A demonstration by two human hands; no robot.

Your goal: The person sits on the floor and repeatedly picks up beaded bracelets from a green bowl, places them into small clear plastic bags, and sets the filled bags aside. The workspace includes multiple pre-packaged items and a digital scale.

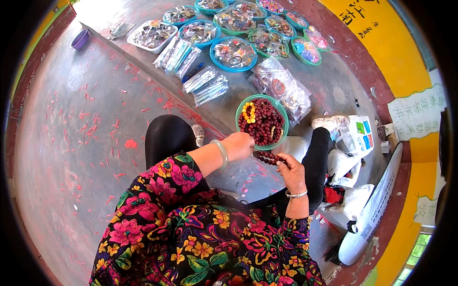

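"One bead string (pixel 268 158): position, grip?"

"Near side of the green bowl (pixel 286 125), pinched in the right hand (pixel 293 174); whether the left hand (pixel 239 145) grips it, I cannot tell. Should the right pinch slacken, it could drop."

Between the left hand (pixel 241 144) and the right hand (pixel 293 173), a string of beads (pixel 270 158), near the close edge of a bowl (pixel 286 125). In the bowl, more beads (pixel 267 114). Just beyond, slightly right, a pile of plastic bags (pixel 285 90). Ahead and left of the bowl, 2 groups of packets (pixel 206 86) on the floor (pixel 71 157). Farther ahead, a cluster of basins (pixel 234 69), goods inside; at its left end, a tray (pixel 151 48). Far left, well apart, a tub (pixel 80 39). To the right, beside the right shoe (pixel 331 122), a shopping bag (pixel 358 125). Farther right, a board (pixel 372 209) near the wall (pixel 424 151); on the wall, paper sheets (pixel 417 112).
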